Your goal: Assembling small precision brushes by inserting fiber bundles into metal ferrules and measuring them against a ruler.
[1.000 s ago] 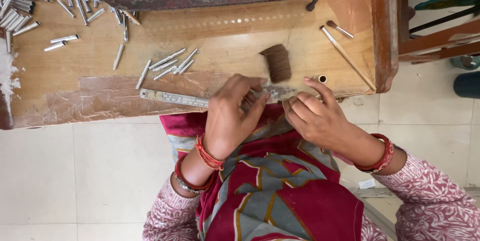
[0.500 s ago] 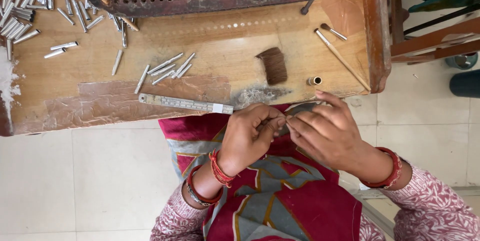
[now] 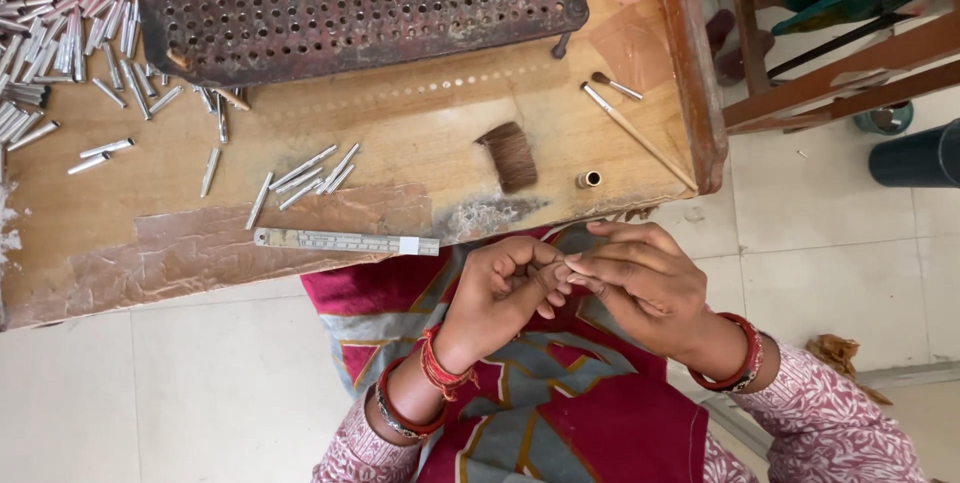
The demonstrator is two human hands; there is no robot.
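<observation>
— Where are the hands?

— Off the near edge of the wooden table point(image 3: 400, 143), over the lap. The left hand point(image 3: 500, 298) is curled, the right hand point(image 3: 640, 288) meets it fingertip to fingertip.

— Holding anything?

— The fingers pinch together, but whatever sits between them is hidden; its direction I cannot tell.

— What lies nearest?

— A metal ruler point(image 3: 345, 241), lying lengthwise along the near edge, left to right. A small brass tube point(image 3: 588, 180) stands near the right edge.

**Hands meet over lap**

Your left hand point(image 3: 500, 293) and right hand point(image 3: 640, 288) touch fingertips; whatever's pinched there is hidden. Just above the pinch: metal ruler point(image 3: 345, 241) on the wooden table point(image 3: 420, 128), brush tuft point(image 3: 512, 156), small ferrule point(image 3: 589, 180).
</observation>
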